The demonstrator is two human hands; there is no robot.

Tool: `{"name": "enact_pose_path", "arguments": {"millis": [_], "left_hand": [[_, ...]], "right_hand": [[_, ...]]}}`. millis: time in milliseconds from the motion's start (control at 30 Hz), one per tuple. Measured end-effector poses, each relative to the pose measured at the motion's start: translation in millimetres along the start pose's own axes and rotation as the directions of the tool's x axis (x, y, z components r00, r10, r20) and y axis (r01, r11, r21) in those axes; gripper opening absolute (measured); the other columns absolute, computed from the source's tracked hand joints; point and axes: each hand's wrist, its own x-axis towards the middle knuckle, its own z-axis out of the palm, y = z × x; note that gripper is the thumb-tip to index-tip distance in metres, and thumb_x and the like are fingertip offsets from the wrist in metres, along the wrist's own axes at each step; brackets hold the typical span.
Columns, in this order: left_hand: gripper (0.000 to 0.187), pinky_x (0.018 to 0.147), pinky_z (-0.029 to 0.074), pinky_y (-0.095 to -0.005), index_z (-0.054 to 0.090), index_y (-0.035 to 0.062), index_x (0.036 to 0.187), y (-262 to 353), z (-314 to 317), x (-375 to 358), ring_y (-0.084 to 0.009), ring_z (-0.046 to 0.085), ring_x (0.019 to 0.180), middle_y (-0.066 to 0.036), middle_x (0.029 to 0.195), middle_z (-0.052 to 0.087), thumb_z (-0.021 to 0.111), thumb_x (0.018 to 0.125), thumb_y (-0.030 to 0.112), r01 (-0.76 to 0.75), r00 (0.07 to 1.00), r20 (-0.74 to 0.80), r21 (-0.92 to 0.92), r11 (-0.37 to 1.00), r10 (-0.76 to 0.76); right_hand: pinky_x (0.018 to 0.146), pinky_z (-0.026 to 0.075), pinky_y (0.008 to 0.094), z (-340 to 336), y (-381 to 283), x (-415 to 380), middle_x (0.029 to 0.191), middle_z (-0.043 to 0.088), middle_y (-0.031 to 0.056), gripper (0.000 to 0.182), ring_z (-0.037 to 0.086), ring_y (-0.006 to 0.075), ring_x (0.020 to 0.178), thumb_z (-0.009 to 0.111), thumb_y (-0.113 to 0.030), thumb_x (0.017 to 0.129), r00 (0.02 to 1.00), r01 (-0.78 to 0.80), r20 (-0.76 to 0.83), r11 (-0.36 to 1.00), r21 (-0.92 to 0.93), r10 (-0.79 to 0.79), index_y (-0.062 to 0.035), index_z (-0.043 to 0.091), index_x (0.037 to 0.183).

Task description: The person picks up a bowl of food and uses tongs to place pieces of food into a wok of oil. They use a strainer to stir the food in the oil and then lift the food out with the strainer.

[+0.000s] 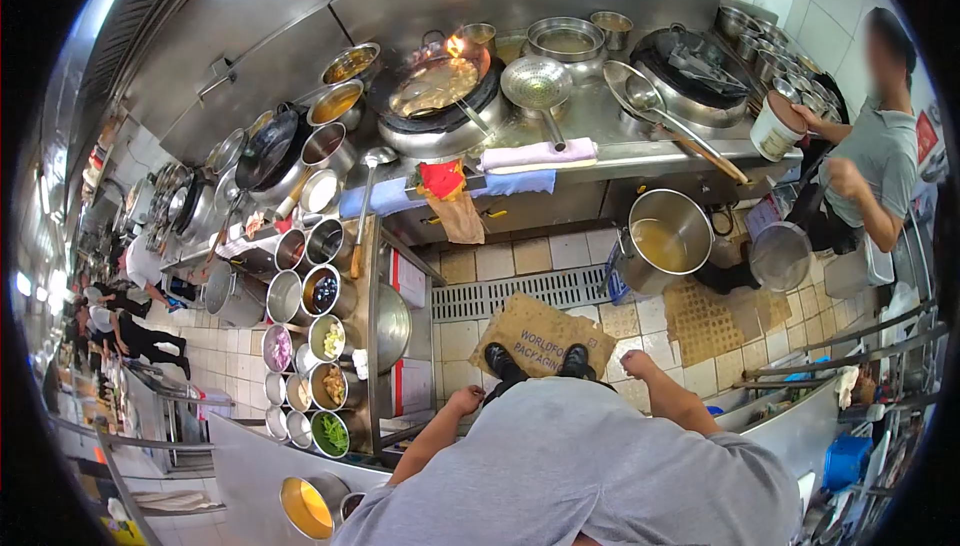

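Both my arms hang at my sides above the floor. My left hand (465, 401), closed with curled fingers and nothing visible in it, is beside the counter with the ingredient pots. My right hand (637, 364) is also loosely closed, with no object showing, near the flattened cardboard (545, 331) under my shoes. Ahead of me, a wok (435, 86) with bubbling liquid sits on a burner, a small flame (455, 47) at its back rim. A perforated strainer (537, 83) rests to its right. Neither hand touches anything I can see.
A tall stockpot (670, 231) stands on the floor ahead right. Another person (870, 161) stands at right beside a white bucket (778, 126). A ladle (368, 186) leans at the left counter, near a pot of chopped greens (330, 433). Folded towels (538, 155) line the stove edge.
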Motion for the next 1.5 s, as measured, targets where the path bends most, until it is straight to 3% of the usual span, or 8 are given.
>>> {"name": "enact_pose_path", "arguments": {"millis": [433,533,733,967,1167,1233,1333,1500], "left_hand": [[0.031,0.08,0.045,-0.0375,0.061,0.0145,0.101,26.8,-11.2,-25.8,-0.032,0.056,0.092,-0.013,0.098,0.06,0.048,0.079,0.033,-0.024,1.0,0.013,0.033,0.999,0.023],[0.034,0.08,0.045,-0.0387,0.061,0.012,0.1,-57.5,64.5,19.4,-0.0321,0.056,0.094,-0.015,0.098,0.06,0.046,0.08,0.035,-0.216,0.976,0.005,0.162,0.963,0.218],[0.035,0.079,0.045,-0.0394,0.061,0.0105,0.099,-55.8,41.9,-81.5,-0.0325,0.056,0.092,-0.015,0.098,0.06,0.046,0.079,0.035,-0.275,0.96,0.071,0.094,0.957,0.269],[0.035,0.078,0.045,-0.0403,0.061,0.0088,0.098,-26.8,15.6,-93.2,-0.0329,0.056,0.091,-0.017,0.097,0.06,0.047,0.079,0.036,-0.341,0.938,0.087,0.058,0.938,0.335],[0.037,0.073,0.046,-0.0402,0.059,0.0057,0.097,-27.0,4.4,13.0,-0.0312,0.059,0.083,-0.018,0.09,0.061,0.052,0.077,0.036,-0.37,0.927,0.062,0.013,0.929,0.369],[0.035,0.071,0.047,-0.037,0.059,0.0072,0.098,-54.0,17.1,72.2,-0.0268,0.061,0.077,-0.014,0.084,0.063,0.053,0.077,0.034,-0.123,0.981,0.118,-0.248,0.961,0.156],[0.033,0.07,0.046,-0.034,0.06,0.0091,0.098,-10.0,-11.6,50.4,-0.0231,0.062,0.075,-0.011,0.082,0.064,0.051,0.08,0.035,-0.078,0.996,-0.059,-0.278,0.957,0.064],[0.033,0.071,0.046,-0.0342,0.061,0.0107,0.097,1.2,-0.6,68.1,-0.0244,0.061,0.08,-0.011,0.087,0.064,0.05,0.081,0.037,-0.246,0.969,-0.004,-0.091,0.965,0.247]], "right_hand": [[0.037,0.04,0.0281,12.0,-8.8,-21.9,0.063,0.057,0.0067,0.02,0.055,0.0152,0.05,0.05,-0.022,0.076,0.996,-0.004,0.086,0.994,0.11,-0.006,-0.0047,0.059,0.08],[0.04,0.043,0.0288,1.0,-13.9,-23.3,0.068,0.059,0.0071,0.023,0.056,0.0164,0.052,0.05,-0.025,0.079,0.998,-0.045,0.046,0.995,0.085,0.041,-0.0047,0.059,0.084],[0.041,0.043,0.0302,2.2,-0.8,-8.9,0.075,0.06,0.0081,0.023,0.056,0.0171,0.056,0.049,-0.024,0.08,0.993,-0.09,0.09,0.98,0.178,0.075,-0.0044,0.057,0.089],[0.044,0.046,0.0309,2.8,-0.7,-13.5,0.075,0.062,0.0078,0.025,0.06,0.0174,0.058,0.048,-0.025,0.079,0.992,-0.085,0.108,0.989,0.121,0.072,-0.0041,0.058,0.088],[0.047,0.048,0.0322,2.6,-7.2,-20.0,0.077,0.062,0.0074,0.025,0.061,0.0169,0.061,0.049,-0.025,0.078,0.993,-0.08,0.092,0.992,0.099,0.071,-0.0054,0.058,0.09],[0.043,0.048,0.0308,-0.5,-12.3,-26.4,0.066,0.061,0.0089,0.03,0.06,0.0169,0.054,0.05,-0.03,0.08,0.998,-0.044,0.045,0.992,0.121,0.038,-0.0023,0.061,0.084],[0.048,0.048,0.0316,-1.8,-13.2,-24.6,0.077,0.062,0.007,0.025,0.062,0.0168,0.062,0.049,-0.025,0.078,0.99,-0.114,0.092,0.985,0.133,0.102,-0.0059,0.058,0.091],[0.044,0.048,0.0319,2.8,-2.2,-13.5,0.071,0.062,0.0072,0.023,0.061,0.0173,0.057,0.049,-0.025,0.078,0.998,-0.031,0.051,0.999,0.037,0.029,-0.0052,0.059,0.086]]}}
